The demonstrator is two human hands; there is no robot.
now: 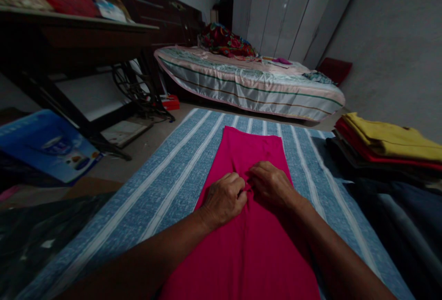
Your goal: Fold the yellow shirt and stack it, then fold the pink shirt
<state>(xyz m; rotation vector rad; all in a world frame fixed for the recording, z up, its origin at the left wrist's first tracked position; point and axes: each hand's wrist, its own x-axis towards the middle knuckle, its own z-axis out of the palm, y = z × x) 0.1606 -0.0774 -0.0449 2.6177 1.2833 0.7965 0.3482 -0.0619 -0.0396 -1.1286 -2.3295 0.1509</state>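
Observation:
A pair of bright pink trousers [238, 240] lies spread out with its narrow, straight end away from me and its wide end toward me. My left hand [227, 196] is closed, pinching the fabric near the middle line. Close beside it, my right hand [271, 182] has its fingers curled on the same spot, gathering the cloth into a small pucker. The fingertips are partly hidden by the knuckles and folds. Under the trousers is a blue cloth [172, 175] with white stripes.
On the right, folded yellow clothing [397, 139] tops a stack, with dark clothes [397, 217] nearer me. A bed [248, 83] with a satin cover stands beyond. To the left are a treadle sewing table [79, 37], a blue printed bag [48, 146] and dark fabric [44, 240].

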